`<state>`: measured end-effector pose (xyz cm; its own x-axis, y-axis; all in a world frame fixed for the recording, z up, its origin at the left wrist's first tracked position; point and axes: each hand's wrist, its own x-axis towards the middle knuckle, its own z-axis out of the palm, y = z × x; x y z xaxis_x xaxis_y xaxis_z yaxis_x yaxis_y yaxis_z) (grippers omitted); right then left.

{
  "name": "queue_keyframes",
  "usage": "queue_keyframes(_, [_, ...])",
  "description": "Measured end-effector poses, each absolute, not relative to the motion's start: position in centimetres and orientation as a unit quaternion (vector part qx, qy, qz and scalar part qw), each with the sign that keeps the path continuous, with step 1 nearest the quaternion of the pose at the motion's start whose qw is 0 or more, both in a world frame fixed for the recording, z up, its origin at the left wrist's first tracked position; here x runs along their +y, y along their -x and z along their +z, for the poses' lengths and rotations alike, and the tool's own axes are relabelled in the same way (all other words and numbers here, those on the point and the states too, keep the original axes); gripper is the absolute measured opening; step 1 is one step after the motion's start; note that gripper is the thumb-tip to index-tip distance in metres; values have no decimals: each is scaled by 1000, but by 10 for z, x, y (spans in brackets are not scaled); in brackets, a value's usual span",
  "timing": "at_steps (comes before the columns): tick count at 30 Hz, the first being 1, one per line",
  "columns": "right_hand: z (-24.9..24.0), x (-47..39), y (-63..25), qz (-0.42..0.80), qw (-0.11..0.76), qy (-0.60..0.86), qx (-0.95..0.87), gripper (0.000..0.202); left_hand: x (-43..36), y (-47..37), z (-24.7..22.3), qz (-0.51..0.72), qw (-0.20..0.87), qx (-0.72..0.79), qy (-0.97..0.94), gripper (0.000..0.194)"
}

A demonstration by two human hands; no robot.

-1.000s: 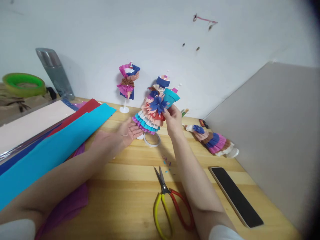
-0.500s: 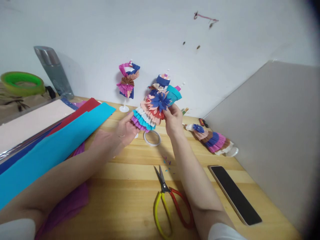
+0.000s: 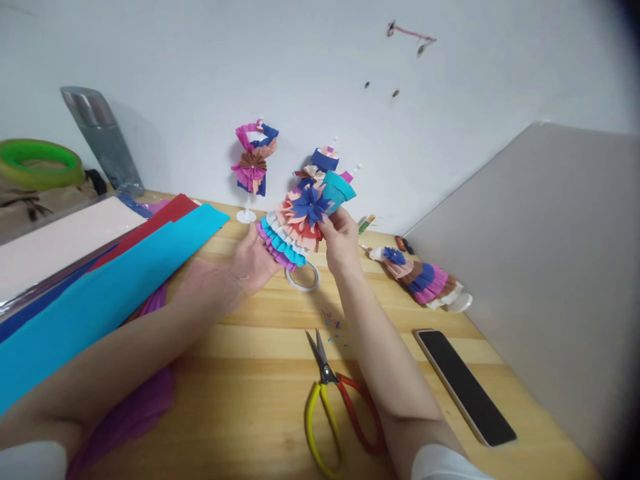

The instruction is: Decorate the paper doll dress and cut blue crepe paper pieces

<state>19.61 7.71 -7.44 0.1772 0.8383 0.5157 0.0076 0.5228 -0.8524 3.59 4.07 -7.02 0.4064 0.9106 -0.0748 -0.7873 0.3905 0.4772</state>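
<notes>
A small crepe-paper dress (image 3: 285,230) on a mini mannequin is held tilted over the table, its turquoise bodice up to the right. It has a big blue paper flower and ruffled tiers in peach, white, turquoise and purple. My right hand (image 3: 343,240) pinches it by the waist, under the bodice. At the hem, my left hand (image 3: 255,260) has its thumb on the ruffles, its fingers partly hidden beneath. Behind it stands another dressed mini mannequin (image 3: 325,160), partly covered. On the table below lies a roll of white tape (image 3: 303,288).
Open scissors (image 3: 326,375) with yellow and red handles lie in front, near paper scraps (image 3: 331,320). A phone (image 3: 465,387) and a fallen dressed mannequin (image 3: 425,280) are at right. Crepe paper sheets (image 3: 125,280), a bottle (image 3: 105,140) and green tape (image 3: 40,167) fill the left. Another mannequin (image 3: 253,167) stands behind.
The held dress has tipped a little further, its bodice shifting slightly left and down. Both hands keep their grip, and the whole view has shifted slightly.
</notes>
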Motion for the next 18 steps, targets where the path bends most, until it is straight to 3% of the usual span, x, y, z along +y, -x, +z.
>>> queue_keyframes(4, [-75,76,-196,300,662,380,-572,39,42,-33,-77,519,819,68,-234,58])
queue_keyframes(18, [-80,79,-198,231,647,417,-595,34,52,-20,-89,474,842,107,-235,72])
